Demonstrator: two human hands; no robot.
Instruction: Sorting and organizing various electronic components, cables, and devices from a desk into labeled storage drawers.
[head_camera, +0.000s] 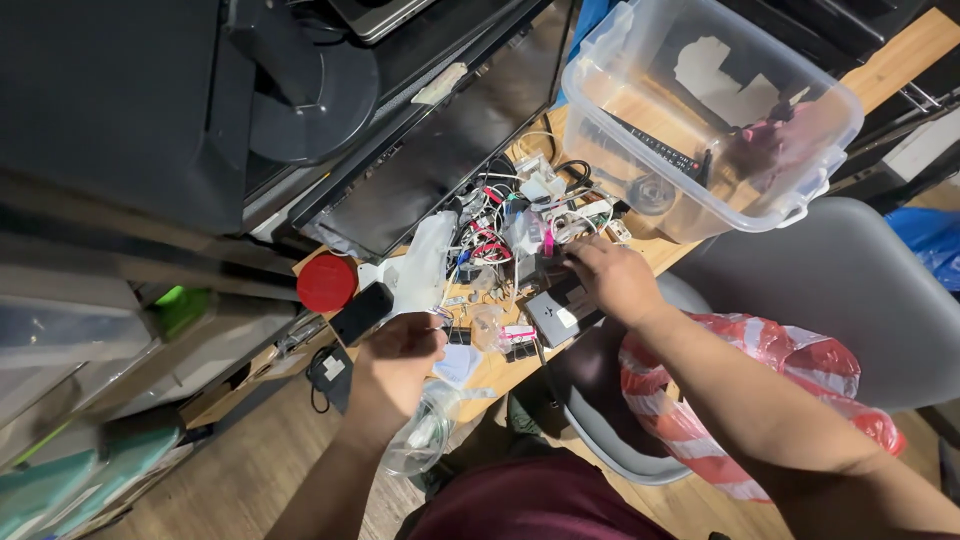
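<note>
A large flat screen (440, 150) lies face up along the far left edge of the wooden table (880, 75), dark and unlit, with a strip of pale tape (440, 85) stuck on its upper frame. A clear plastic storage box (700, 110) stands at the table's far right end, a white torn-edged label (725, 80) on its wall. Near the front edge, small clear plastic bags (485, 320) lie among the clutter, one with a pink-and-white label (518, 333). A clear bag (425, 435) hangs off the front edge. A red-and-white striped plastic bag (780, 390) rests on the grey chair (850, 290).
</note>
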